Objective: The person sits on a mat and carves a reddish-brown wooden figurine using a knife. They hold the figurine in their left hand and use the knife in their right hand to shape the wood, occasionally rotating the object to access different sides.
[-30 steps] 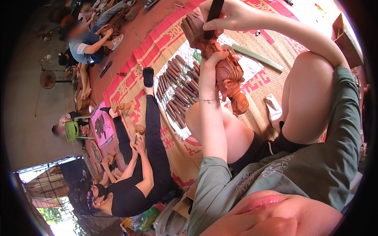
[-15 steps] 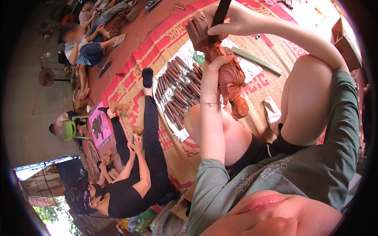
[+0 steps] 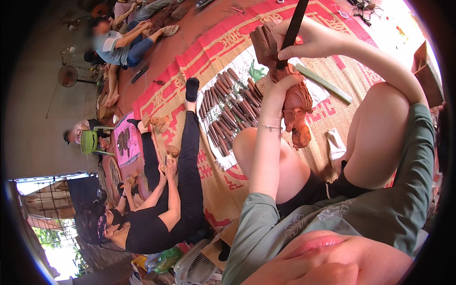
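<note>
A reddish-brown carved wooden figure (image 3: 298, 104) is held up over the mat, its blocky base toward the top and its rounded end hanging lower. My left hand (image 3: 279, 95), with a thin bracelet at the wrist, is closed around the figure's middle; its fingertips are partly hidden behind the wood. My right hand (image 3: 311, 42) grips a long, dark, flat bar-shaped tool (image 3: 294, 28) between thumb and fingers. The tool's lower end meets the wood just below the base; its exact tip is hard to make out.
Several wooden-handled carving tools (image 3: 228, 109) lie on a white cloth beyond my knees. A grey-green strip (image 3: 325, 84) rests right of the figure. A co-worker in black (image 3: 147, 232) sits on the patterned mat (image 3: 223, 190) at left, holding a small carving. Others sit farther back.
The whole scene has shifted right in the picture as the view turned. The figure and both hands moved with it, the figure looking slightly turned; both grips stay the same.
</note>
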A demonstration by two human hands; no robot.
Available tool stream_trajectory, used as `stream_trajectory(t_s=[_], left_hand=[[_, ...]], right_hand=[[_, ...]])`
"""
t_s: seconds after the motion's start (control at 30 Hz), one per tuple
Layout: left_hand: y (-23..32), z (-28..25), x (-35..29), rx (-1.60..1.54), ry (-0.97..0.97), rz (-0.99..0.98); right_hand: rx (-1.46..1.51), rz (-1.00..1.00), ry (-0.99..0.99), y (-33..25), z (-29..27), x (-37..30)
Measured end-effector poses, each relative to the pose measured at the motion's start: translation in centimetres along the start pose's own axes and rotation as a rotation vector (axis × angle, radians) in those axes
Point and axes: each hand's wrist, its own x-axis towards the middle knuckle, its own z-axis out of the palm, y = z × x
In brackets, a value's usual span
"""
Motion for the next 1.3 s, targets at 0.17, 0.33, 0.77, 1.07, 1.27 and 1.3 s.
stream_trajectory(t_s=[0.17,0.33,0.77,1.07,1.27,1.3], left_hand=[[-0.3,0.0,0.2,0.028,-0.020,0.031],[0.2,0.2,0.0,-0.041,-0.008,-0.024],[0.2,0.2,-0.4,-0.025,-0.028,-0.018],[0.2,0.0,-0.5,-0.012,-0.022,0.003],[0.0,0.6,-0.8,-0.007,0.039,0.034],[-0.1,0.6,-0.9,0.004,0.043,0.038]], right_hand=[[-0.027,0.061,0.015,-0.2,-0.1,-0.3],[-0.008,-0.003,0.075,0.1,-0.1,-0.1],[0.050,0.032,0.092,-0.9,-0.5,-0.6],[-0.001,0.046,0.118,-0.7,-0.1,-0.7],[0.173,-0.082,0.013,-0.8,-0.7,-0.3],[0.175,-0.124,-0.036,-0.3,-0.6,-0.1]])
